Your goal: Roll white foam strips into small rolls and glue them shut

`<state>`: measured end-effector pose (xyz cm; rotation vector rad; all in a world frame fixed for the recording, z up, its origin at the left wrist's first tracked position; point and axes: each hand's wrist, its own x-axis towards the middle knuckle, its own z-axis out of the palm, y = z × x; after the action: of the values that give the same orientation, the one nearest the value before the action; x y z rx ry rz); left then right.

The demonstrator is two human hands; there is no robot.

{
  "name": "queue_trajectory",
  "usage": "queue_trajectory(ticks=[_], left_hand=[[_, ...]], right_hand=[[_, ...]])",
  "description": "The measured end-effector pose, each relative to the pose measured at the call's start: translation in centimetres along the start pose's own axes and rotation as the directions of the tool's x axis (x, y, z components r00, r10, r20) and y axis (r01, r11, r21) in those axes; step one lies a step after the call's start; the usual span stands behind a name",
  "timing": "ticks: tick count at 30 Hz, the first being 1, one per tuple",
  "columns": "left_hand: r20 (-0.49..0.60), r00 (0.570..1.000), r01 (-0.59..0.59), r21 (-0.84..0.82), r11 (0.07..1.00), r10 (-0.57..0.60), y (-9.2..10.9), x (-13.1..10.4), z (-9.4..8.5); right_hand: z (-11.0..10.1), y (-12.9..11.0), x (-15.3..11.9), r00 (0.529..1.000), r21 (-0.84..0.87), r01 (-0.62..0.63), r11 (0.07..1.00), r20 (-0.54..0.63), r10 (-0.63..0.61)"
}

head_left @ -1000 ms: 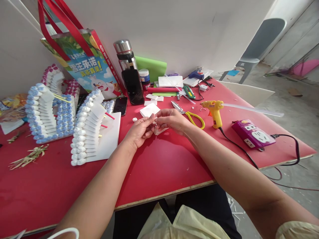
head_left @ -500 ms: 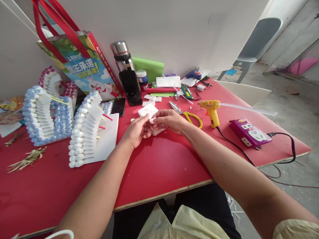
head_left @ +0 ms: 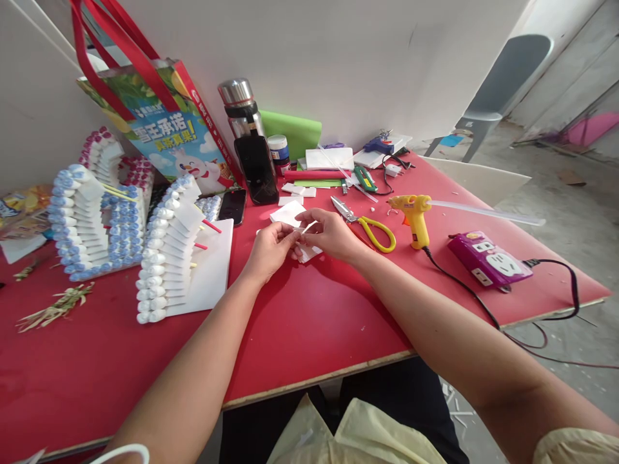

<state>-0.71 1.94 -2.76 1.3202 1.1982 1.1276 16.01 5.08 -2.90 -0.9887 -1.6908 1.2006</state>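
Note:
My left hand [head_left: 271, 250] and my right hand [head_left: 329, 236] meet over the red table, fingertips almost touching. Both are closed in a pinch on a small white piece [head_left: 304, 231], thin and mostly covered by the fingers; whether it is paper or foam I cannot tell. Behind the hands lies a white square sheet [head_left: 289, 212], and more white pieces show just beneath the right fingers. Scissors [head_left: 370, 227] with yellow handles rest to the right of my right hand. Left of my left hand, a curved white model [head_left: 167, 258] of rounded tips and fanned slats sits on a white board [head_left: 215, 274].
A yellow glue gun [head_left: 414, 219] and a purple power socket [head_left: 491, 261] stand on the right, their cords trailing. At the back are a steel flask [head_left: 236, 96], phones, a green cutter [head_left: 365, 179] and a printed bag [head_left: 169, 135]. A blue-and-white model [head_left: 80, 225] stands left.
The fingers have shifted around the small white piece, and the right fingers now reach further over it. The whole view has moved slightly; the tools and models lie as before.

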Motion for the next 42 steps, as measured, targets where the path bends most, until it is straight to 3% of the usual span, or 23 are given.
queue_trajectory(ticks=[7,12,18,24,31,36,42], left_hand=[[-0.006,0.994,-0.111,-0.051,0.993,0.111,-0.2,0.4,-0.5],[-0.017,0.991,-0.13,-0.083,0.988,0.129,0.1,0.3,-0.6],[0.03,0.998,-0.043,-0.206,0.978,0.05,0.3,0.4,-0.9],[0.102,0.995,0.021,-0.197,0.98,0.0,0.2,0.3,-1.5],[0.06,0.989,-0.139,0.039,0.99,0.136,0.8,-0.2,-1.3],[0.058,0.988,-0.146,0.036,0.989,0.143,0.7,-0.2,-1.4],[0.075,0.99,-0.12,0.029,0.992,0.117,0.2,-0.1,-1.5]], right_hand=[[-0.4,-1.3,0.1,0.995,0.335,-0.102,0.937,0.021,0.1],[-0.5,-1.4,0.1,0.996,0.379,-0.092,0.921,0.027,0.088],[-0.9,-0.7,0.2,0.995,0.104,0.103,0.989,-0.012,-0.102],[-0.9,-0.5,0.0,0.96,-0.136,0.279,0.951,0.029,-0.277],[-1.3,-1.0,-0.3,0.951,-0.281,0.308,0.909,0.125,-0.283],[-1.6,-1.5,-0.7,0.922,-0.399,0.383,0.833,0.209,-0.325],[-1.9,-1.3,-0.4,0.916,-0.475,0.401,0.783,0.185,-0.357]])
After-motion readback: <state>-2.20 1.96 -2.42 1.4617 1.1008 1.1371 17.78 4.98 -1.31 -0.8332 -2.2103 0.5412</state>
